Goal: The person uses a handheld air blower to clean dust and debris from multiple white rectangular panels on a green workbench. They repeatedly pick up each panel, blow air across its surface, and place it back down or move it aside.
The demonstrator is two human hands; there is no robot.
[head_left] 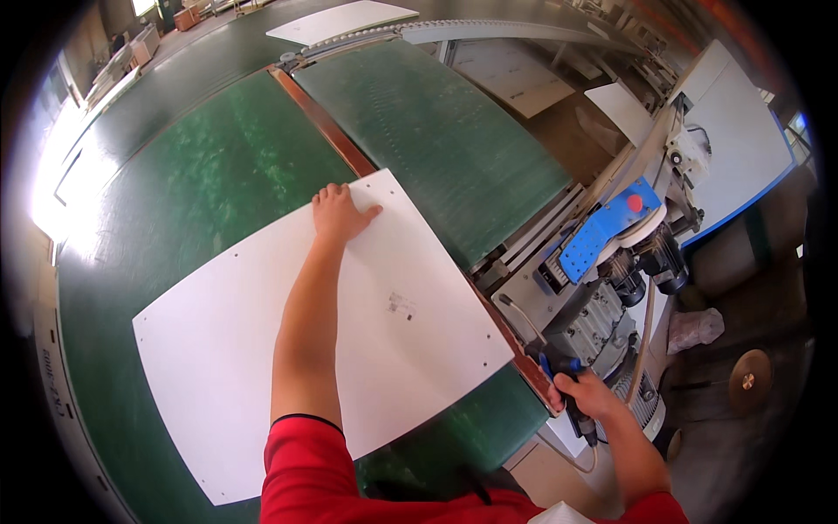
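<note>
A white panel (419, 288) with small holes near its corners lies flat on a green conveyor belt (253, 140). My left hand (343, 216) rests on the panel near its far corner, fingers toward the far edge and thumb spread to the right. Beyond the panel's right edge, my right hand (587, 393) is closed round an air blow gun (559, 365), blue and black with a thin bent metal nozzle. From the gun's lower end hangs an air hose (595, 456). The nozzle points up and left, toward the side of the machine.
A reddish-brown strip (327, 127) runs between the belt and a second green belt (428, 131). At the right stands a machine with a blue control box (608, 229), a red button and motors. Another white panel (340, 22) lies at the back; a roller track (497, 31) curves beside it.
</note>
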